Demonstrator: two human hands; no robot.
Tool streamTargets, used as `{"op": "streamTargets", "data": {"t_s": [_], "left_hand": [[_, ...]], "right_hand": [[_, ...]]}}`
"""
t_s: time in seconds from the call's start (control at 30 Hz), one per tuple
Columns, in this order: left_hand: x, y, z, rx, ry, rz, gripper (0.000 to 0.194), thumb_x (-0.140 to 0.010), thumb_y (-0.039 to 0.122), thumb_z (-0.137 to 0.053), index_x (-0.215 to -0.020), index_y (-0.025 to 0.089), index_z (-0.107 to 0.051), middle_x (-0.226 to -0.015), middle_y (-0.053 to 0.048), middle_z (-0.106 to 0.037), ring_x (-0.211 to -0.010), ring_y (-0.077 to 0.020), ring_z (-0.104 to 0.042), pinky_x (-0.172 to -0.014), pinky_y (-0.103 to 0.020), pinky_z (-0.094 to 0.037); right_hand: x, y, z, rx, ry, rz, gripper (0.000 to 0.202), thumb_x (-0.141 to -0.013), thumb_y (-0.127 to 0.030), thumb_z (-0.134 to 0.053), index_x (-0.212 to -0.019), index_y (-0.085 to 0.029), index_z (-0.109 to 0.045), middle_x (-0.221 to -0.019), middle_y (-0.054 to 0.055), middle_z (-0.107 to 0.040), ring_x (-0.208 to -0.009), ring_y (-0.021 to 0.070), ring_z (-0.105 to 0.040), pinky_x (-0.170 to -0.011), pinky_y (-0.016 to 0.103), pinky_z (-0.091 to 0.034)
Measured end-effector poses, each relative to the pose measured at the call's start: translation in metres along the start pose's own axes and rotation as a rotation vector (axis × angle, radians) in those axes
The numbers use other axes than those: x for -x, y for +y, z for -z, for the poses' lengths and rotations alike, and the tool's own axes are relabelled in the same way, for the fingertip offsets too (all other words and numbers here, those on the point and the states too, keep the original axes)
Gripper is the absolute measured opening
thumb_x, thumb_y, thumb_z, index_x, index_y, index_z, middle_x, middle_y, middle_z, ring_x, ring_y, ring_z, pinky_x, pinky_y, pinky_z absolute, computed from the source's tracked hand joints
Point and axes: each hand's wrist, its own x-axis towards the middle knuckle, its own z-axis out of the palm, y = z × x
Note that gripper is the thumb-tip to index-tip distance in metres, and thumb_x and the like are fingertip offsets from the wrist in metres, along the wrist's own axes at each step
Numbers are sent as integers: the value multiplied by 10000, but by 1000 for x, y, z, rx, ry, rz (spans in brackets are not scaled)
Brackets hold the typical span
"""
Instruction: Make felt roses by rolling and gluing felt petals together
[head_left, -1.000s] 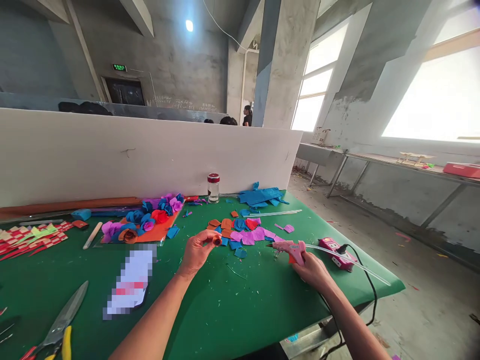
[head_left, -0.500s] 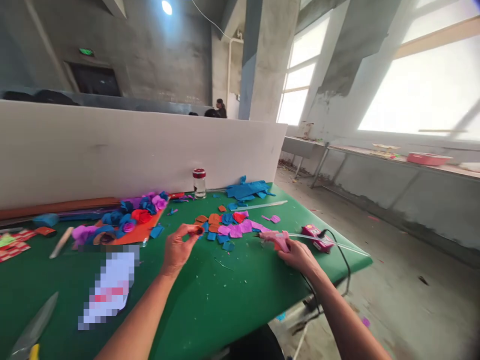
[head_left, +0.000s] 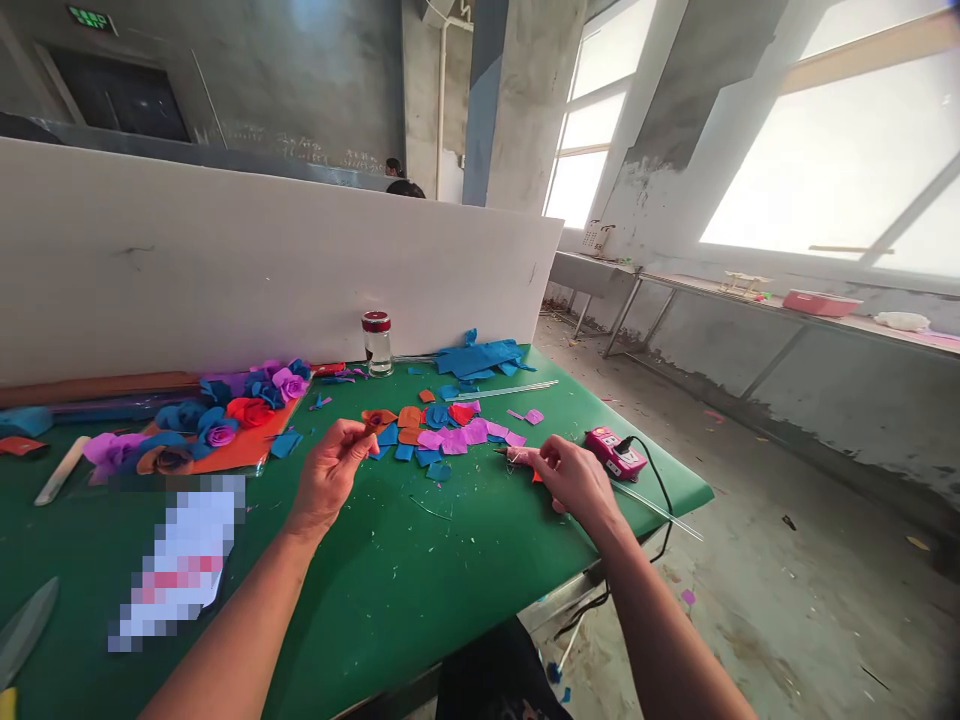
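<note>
My left hand (head_left: 330, 475) is closed in a pinch on a small brown curled paper petal (head_left: 377, 422), raised over the table. My right hand (head_left: 581, 485) is closed over the body of a pink glue gun (head_left: 521, 455), low above the green table (head_left: 420, 620). The gun's nozzle points left, and my fingers hide most of its rear. Between my hands lie purple paper pieces (head_left: 454, 440), orange pieces (head_left: 409, 417) and blue pieces (head_left: 439, 470). A clear glue stick (head_left: 660, 510) trails out behind the right hand toward the table edge.
Finished paper flowers (head_left: 251, 412) lie at left near a wooden stick (head_left: 61, 470) and a knife (head_left: 28, 630). A red-lidded jar (head_left: 377, 345), blue paper (head_left: 480, 360) and a white partition (head_left: 300, 270) stand behind. A pink box with a black cord (head_left: 616, 453) sits at right.
The view has shifted. My right hand has moved forward over the glue gun's body from its handle, and the gun lies lower. My left hand still pinches the brown petal, now turned to show more of it.
</note>
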Motion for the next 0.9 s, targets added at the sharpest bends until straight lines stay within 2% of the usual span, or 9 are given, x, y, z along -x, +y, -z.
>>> {"op": "streamTargets", "data": {"t_s": [0.07, 0.2, 0.33, 0.47, 0.57, 0.63, 0.7, 0.77, 0.9], "left_hand": [[1, 2, 1, -2, -17, 13, 191, -804, 391, -658, -776, 222, -573, -677, 33, -564, -657, -131, -532, -684, -260, -456], [1, 0, 2, 46, -32, 103, 253, -756, 377, -707, -931, 218, -617, -730, 22, -601, -664, -130, -555, -680, -253, -465], [0, 0, 3, 0, -1, 146, 283, -691, 352, -753, -907, 198, -655, -697, 17, -610, -607, -120, -532, -601, -230, -443], [1, 0, 3, -84, 27, 144, 193, -697, 341, -737, -818, 203, -678, -540, 54, -518, -509, -100, -450, -534, -216, -390], [2, -4, 3, -79, 74, 158, 178, -695, 354, -734, -776, 203, -684, -551, 44, -545, -514, -104, -458, -534, -219, -385], [1, -8, 2, -38, 110, 173, 192, -687, 365, -737, -773, 201, -687, -633, 20, -611, -563, -117, -503, -558, -224, -402], [0, -12, 2, 7, 151, 187, 207, -677, 373, -744, -774, 199, -687, -698, 4, -643, -612, -129, -534, -589, -229, -417], [-1, -15, 2, 41, 188, 196, 209, -672, 370, -750, -767, 197, -681, -715, 4, -644, -636, -130, -539, -607, -227, -419], [0, -20, 3, 50, 208, 200, 192, -687, 356, -749, -751, 195, -666, -654, 32, -585, -579, -103, -468, -559, -211, -366]], "right_hand": [[-3, -23, -10, -88, -14, 96, 233, -858, -392, -523, -726, -213, -592, -691, -10, -653, -617, 137, -557, -547, 232, -288], [-18, -58, -48, -189, -56, 204, 222, -855, -311, -527, -682, -195, -604, -651, -12, -638, -600, 129, -539, -545, 223, -290], [-42, -85, -78, -176, -59, 175, 181, -868, -242, -538, -732, -187, -642, -708, 10, -668, -645, 136, -558, -565, 223, -297], [-58, -106, -89, -147, -33, 159, 241, -931, -289, -491, -777, -197, -651, -761, 34, -689, -683, 154, -578, -559, 239, -271], [-62, -109, -101, -140, 35, 132, 352, -983, -377, -396, -795, -206, -639, -782, 39, -689, -702, 168, -591, -552, 244, -267], [-65, -104, -112, -147, 63, 137, 290, -976, -338, -418, -856, -196, -640, -831, 43, -692, -738, 170, -601, -574, 239, -301], [-69, -98, -124, -162, 53, 199, 174, -933, -229, -480, -928, -183, -648, -909, 50, -694, -805, 167, -610, -628, 233, -348], [-73, -95, -132, -169, 28, 269, 167, -899, -169, -508, -923, -187, -672, -927, 48, -695, -850, 166, -610, -685, 236, -377], [-71, -107, -139, -142, -48, 426, 186, -910, -233, -546, -924, -242, -731, -917, 29, -711, -906, 179, -602, -784, 261, -394]]}}
